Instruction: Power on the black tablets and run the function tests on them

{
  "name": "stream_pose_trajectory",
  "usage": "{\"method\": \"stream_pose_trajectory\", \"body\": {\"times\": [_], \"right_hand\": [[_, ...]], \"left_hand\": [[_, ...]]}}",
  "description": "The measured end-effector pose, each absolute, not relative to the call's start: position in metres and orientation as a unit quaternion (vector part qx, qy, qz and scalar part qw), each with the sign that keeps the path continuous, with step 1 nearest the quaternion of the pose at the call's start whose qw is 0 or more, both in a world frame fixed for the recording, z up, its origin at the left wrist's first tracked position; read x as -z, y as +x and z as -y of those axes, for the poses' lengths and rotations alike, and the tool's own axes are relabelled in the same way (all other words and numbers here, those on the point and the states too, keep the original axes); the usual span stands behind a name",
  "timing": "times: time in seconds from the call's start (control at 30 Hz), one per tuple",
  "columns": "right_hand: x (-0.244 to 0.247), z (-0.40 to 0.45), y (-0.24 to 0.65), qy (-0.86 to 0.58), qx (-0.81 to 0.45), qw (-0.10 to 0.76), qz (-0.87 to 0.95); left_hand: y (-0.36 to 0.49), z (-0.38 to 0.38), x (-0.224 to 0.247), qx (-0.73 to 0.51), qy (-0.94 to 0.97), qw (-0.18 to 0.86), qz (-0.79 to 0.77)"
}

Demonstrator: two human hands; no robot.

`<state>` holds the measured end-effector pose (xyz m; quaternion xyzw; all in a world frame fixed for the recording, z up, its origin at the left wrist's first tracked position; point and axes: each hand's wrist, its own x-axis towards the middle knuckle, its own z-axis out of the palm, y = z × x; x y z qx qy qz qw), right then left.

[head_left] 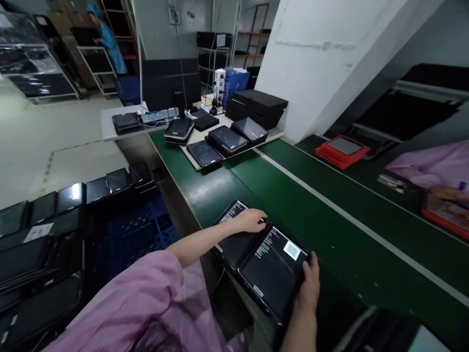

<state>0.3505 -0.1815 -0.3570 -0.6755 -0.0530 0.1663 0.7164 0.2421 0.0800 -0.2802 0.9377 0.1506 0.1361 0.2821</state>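
Note:
Two black tablets lie side by side at the near edge of the green bench. The right tablet [273, 278] has lines of white text and a white square code on its lit screen. My right hand [309, 283] grips its right edge, thumb on the front. Lines of white text also show on the left tablet [234, 244]. Across its upper part reaches my left hand [251, 221], fingers curled together at its top right corner, close to the other tablet. The hand covers part of that screen, and its fingertips are partly hidden.
More tablets [227, 138] sit in stacks at the bench's far end. Rows of tablets [71, 197] stand to the left by a blue crate [146, 225]. A white line [330, 200] runs along the bench. Across it, a co-worker's hand [447, 193] rests near red-framed items [342, 149].

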Motion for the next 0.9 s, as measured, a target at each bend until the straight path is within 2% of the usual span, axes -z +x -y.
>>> {"method": "stream_pose_trajectory", "body": {"times": [0.07,0.13,0.27,0.5,0.6,0.7,0.8,0.9], "right_hand": [[0.355,0.181,0.349,-0.683,-0.157,0.712,0.042],[0.356,0.18,0.35,-0.695,-0.146,0.703,0.04],[0.361,0.179,0.354,-0.713,-0.132,0.686,0.059],[0.36,0.18,0.353,-0.728,-0.12,0.673,0.057],[0.358,0.182,0.351,-0.723,-0.115,0.679,0.058],[0.358,0.183,0.35,-0.722,-0.117,0.68,0.06],[0.358,0.184,0.35,-0.723,-0.116,0.678,0.062],[0.358,0.185,0.349,-0.724,-0.12,0.677,0.056]], "left_hand": [[0.2,-0.085,0.287,-0.218,0.895,0.322,-0.216],[0.151,-0.082,0.297,-0.259,0.839,0.322,-0.354],[0.073,-0.056,0.315,-0.179,0.78,0.37,-0.471],[0.051,-0.047,0.306,-0.155,0.735,0.448,-0.486],[0.049,-0.054,0.3,-0.197,0.685,0.518,-0.472],[0.048,-0.058,0.292,-0.22,0.585,0.634,-0.455],[0.053,-0.057,0.28,-0.163,0.495,0.745,-0.416],[0.059,-0.056,0.268,-0.088,0.489,0.774,-0.392]]}}
